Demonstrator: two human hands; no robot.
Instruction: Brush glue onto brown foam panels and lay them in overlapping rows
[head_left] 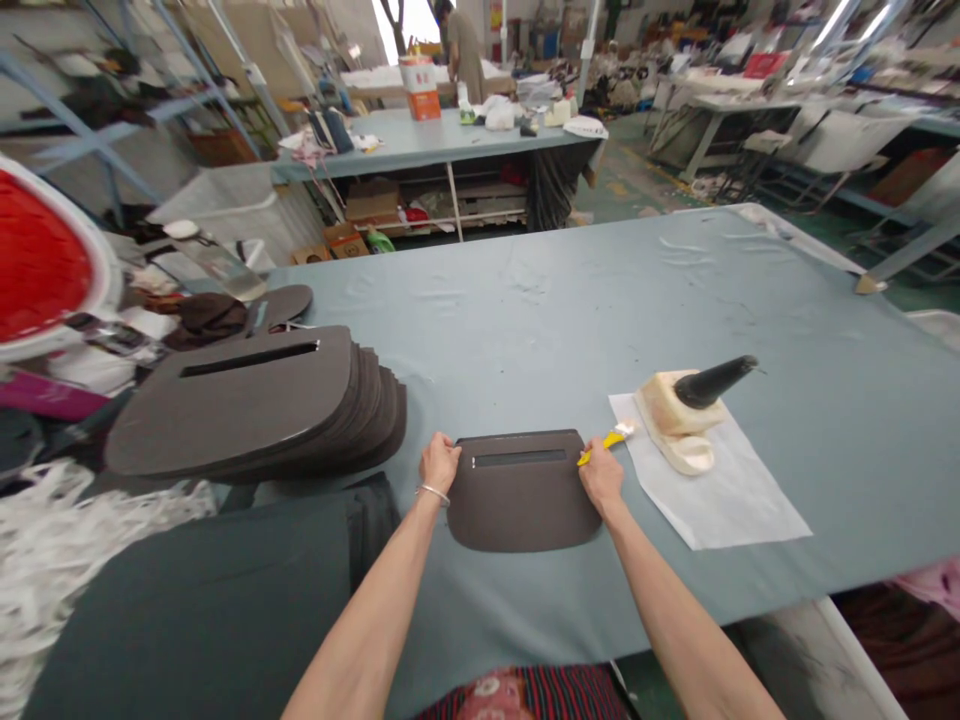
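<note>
A dark grey-brown panel (525,505) with rounded lower corners and a long slot near its top edge lies flat on the table in front of me. My left hand (438,465) grips its upper left edge, thumb on top. At the upper right edge, my right hand (601,476) has its fingers closed round a yellow-handled brush (613,438) and also touches the panel. The brush's pale tip points right, toward a cream block-shaped container (667,405) with a black cone-shaped piece (712,382) sticking out of it. That container sits on a white sheet (720,500).
A tall stack of similar slotted panels (240,400) stands to the left. Dark green folded fabric (202,610) lies nearer me. Beyond the blue-green table (510,330), another table (405,140) holds a white-and-orange bucket (420,88). A person (466,50) stands farther back.
</note>
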